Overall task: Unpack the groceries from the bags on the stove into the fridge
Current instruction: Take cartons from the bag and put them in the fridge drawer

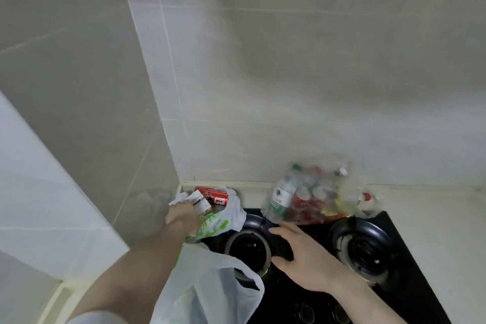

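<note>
Risk 1: the small white cartons (201,201) gripped by the left hand (182,216) could be fumbled. More than one seems to be held at once, and the fingers are hidden behind the hand and the bag's mouth, so the security of the hold cannot be judged; a loose one would drop back into the bag or onto the burner (248,246).

Risk 2: the white and green plastic bag (223,221) is unsupported. If a carton catches on the film as it is lifted, the bag could be dragged over and the red soda cans (214,196) spilled toward the wall corner.

Risk 3: the clear bag (315,200) leans at the back of the stove (310,294) and looks overfull; a nudge could tip it forward.

Right hand (302,255): fingers spread and lightly bent, nothing held, hovering over the hob between the two burners, just short of the clear bag.

Task items: white and green bag at the rear left of the stove, mouth open, cans and cartons showing. Clear bag at the rear centre, with a green-labelled water bottle (281,197), red cans and yellowish packets, blurred. Another white bag (210,289) hangs near the left forearm. Fridge not in view.
</note>
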`<action>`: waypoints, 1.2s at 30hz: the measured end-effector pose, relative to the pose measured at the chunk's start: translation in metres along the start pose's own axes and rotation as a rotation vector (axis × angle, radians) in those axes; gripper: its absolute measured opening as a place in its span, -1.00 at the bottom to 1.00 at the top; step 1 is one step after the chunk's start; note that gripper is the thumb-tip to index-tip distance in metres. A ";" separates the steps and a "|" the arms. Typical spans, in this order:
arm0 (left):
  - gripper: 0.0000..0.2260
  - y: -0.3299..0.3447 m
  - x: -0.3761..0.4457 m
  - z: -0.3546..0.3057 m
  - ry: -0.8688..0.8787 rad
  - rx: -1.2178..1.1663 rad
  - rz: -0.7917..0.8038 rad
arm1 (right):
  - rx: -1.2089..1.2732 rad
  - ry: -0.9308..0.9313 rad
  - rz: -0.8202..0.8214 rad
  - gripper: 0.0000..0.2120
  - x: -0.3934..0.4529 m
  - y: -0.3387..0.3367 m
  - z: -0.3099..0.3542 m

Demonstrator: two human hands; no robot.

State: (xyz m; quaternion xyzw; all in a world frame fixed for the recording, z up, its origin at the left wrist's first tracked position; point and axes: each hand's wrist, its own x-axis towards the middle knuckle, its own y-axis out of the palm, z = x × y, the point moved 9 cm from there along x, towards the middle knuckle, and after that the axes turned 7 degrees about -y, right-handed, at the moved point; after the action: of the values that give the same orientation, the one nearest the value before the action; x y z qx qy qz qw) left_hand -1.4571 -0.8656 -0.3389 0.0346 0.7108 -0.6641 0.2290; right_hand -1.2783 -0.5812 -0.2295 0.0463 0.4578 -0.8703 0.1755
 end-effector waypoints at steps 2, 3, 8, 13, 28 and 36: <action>-0.59 0.006 0.002 0.000 -0.002 0.046 -0.009 | 0.013 0.037 0.009 -0.37 -0.006 0.003 -0.008; -0.59 0.010 0.003 0.001 -0.005 0.052 -0.014 | 0.012 0.049 0.011 -0.38 -0.009 0.004 -0.011; -0.59 0.008 0.004 0.008 -0.024 -0.061 -0.060 | -0.006 0.059 0.012 -0.40 -0.005 0.006 -0.014; -0.52 -0.016 -0.035 0.015 0.070 -0.259 -0.300 | 0.004 0.001 0.009 -0.43 0.027 0.013 0.006; -0.47 -0.066 -0.172 0.069 0.162 -0.644 -0.537 | -0.157 -0.175 0.101 -0.51 0.202 0.077 0.063; -0.48 -0.063 -0.206 0.100 0.138 -0.728 -0.493 | -0.246 -0.275 0.176 -0.40 0.272 0.125 0.069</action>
State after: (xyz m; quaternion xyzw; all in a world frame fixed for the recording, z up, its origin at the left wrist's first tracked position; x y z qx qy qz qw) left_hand -1.2674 -0.9162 -0.2046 -0.1746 0.8989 -0.4016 0.0129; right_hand -1.4836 -0.7739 -0.3533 -0.0551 0.5267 -0.7872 0.3160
